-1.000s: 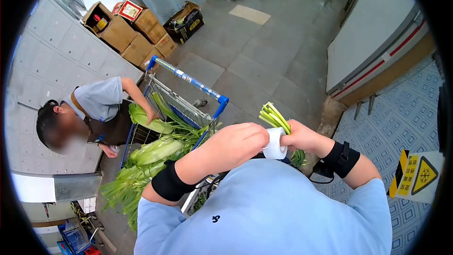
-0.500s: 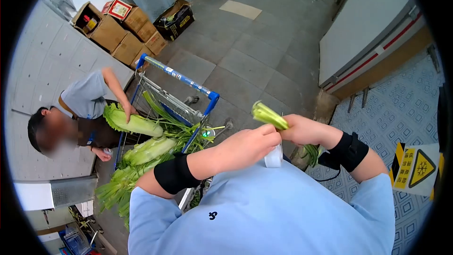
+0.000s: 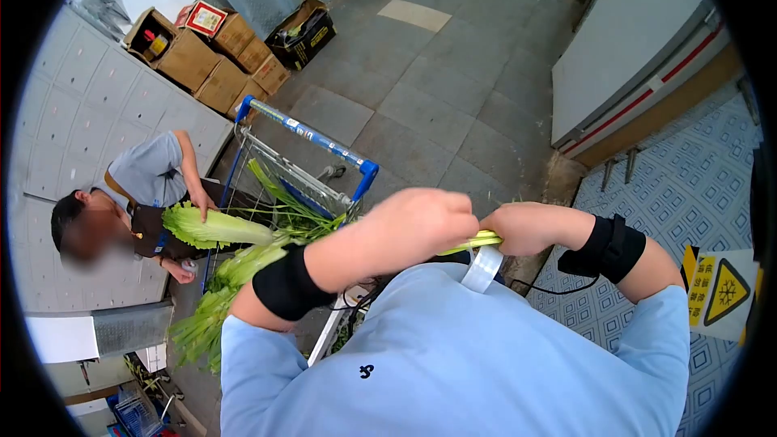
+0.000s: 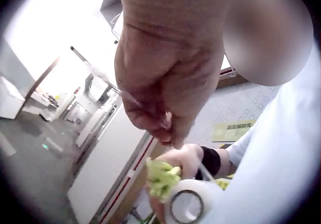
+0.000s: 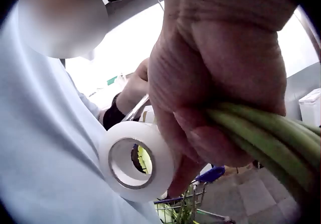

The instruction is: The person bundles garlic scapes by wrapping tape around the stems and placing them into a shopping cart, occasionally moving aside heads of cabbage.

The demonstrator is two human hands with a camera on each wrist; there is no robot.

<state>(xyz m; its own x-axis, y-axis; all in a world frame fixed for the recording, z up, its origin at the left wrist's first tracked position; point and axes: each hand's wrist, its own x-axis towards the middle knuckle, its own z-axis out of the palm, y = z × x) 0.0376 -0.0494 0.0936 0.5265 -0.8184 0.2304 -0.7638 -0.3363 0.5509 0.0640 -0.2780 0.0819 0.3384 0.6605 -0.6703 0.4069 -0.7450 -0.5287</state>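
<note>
In the head view my right hand [image 3: 530, 228] grips thin green stalks [image 3: 484, 238], whose cut ends show in the left wrist view as a pale green cluster [image 4: 162, 176]. Against the fingers of this hand, a white tape roll [image 5: 108, 156] hangs in the right wrist view, its hole facing the camera. A clear strip [image 5: 138, 107] runs up from the roll to my left hand [image 5: 136, 83]. Thumb and fingertips of my left hand [image 4: 168, 68] pinch together at the strip, just above the right hand. Their exact contact with it is partly hidden.
To the left stands a shopping cart with a blue handle [image 3: 312, 136], holding leafy greens [image 3: 239, 263]. Beside it another person [image 3: 154, 174] holds a pale cabbage [image 3: 218, 228]. Cardboard boxes [image 3: 188, 58] are stacked behind, and a large white cabinet [image 3: 623, 48] is at right.
The stalks have tilted from pointing up to lying nearly level between my hands. My left hand has risen slightly from the roll. The other person's cabbage has moved left.
</note>
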